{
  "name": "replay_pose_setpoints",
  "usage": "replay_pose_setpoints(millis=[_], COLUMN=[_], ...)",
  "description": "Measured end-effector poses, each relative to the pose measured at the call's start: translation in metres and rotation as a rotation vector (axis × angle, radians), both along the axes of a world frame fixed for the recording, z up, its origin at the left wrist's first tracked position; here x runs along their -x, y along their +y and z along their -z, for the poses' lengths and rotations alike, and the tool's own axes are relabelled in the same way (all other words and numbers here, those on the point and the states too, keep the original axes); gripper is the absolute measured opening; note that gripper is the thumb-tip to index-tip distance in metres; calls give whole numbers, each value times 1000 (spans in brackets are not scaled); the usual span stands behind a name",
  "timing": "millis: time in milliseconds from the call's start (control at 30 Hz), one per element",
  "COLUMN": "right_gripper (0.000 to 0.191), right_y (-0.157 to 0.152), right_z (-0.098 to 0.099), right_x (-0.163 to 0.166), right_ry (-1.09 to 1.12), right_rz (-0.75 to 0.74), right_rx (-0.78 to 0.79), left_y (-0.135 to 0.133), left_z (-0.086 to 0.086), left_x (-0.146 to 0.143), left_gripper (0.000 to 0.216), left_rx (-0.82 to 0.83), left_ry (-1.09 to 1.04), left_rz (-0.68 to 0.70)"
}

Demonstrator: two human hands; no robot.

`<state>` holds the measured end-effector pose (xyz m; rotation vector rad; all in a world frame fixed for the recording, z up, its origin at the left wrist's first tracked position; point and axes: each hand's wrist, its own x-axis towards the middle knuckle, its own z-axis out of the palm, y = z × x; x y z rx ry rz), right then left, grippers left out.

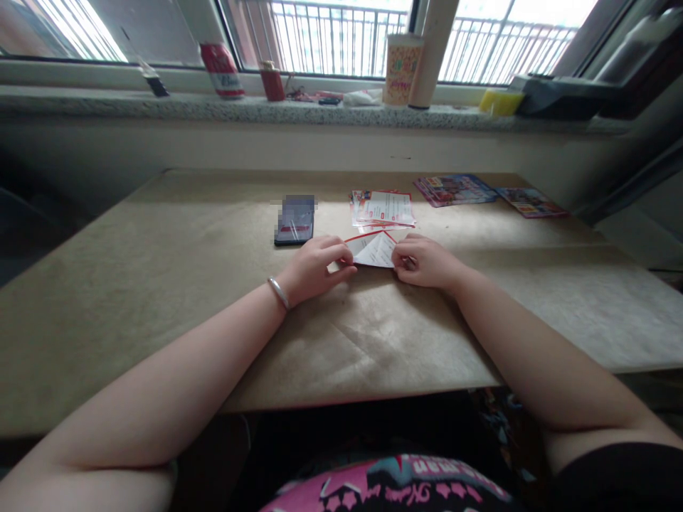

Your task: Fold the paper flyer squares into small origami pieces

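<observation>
A sheet of printed paper [375,250] with a red edge lies on the table, its upper corners folded inward toward a point at the top. My left hand [317,267], with a silver bangle at the wrist, holds the paper's left end between thumb and fingers. At the right end, my right hand [427,262] is closed on the paper with curled fingers. Just beyond the paper is a loose stack of printed sheets [385,208] with red borders. A smartphone [296,220] lies flat beyond my left hand.
Colourful printed leaflets [456,190] and another leaflet pile [532,202] lie at the table's [160,284] far right. Along the windowsill [320,114] stand a red can [221,70], a red lighter-like container [272,82], a patterned paper cup [403,70] and a yellow object [500,102].
</observation>
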<state>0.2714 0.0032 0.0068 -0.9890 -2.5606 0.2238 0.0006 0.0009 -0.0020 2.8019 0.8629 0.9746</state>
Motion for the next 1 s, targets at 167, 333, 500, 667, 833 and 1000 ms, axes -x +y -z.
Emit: replay_pose_setpoints(millis=[167,333,500,667,833,1000], right_gripper=[7,11,14,19,24,29], right_y=[-3,-3,6,14,16,13], right_z=[2,5,10,18,22,19], right_x=[7,10,3,-5,-5,-2], right_ry=[25,103,245,305,293,283], right_rz=[-47,-36,158,304,343,334], right_rx=[18,48,-91,-114,-66,-5], left_y=[2,1,-1,-1,0,-3], left_z=[3,4,0,3,5,3], left_x=[-1,-3,-4,-2,1,-2], left_gripper=[13,18,26,29,28,28], left_rx=[-66,-94,-37,-10,-79,-132], left_ry=[90,227,302,315,318,355], left_rz=[-69,2,45,-2,-107,-340])
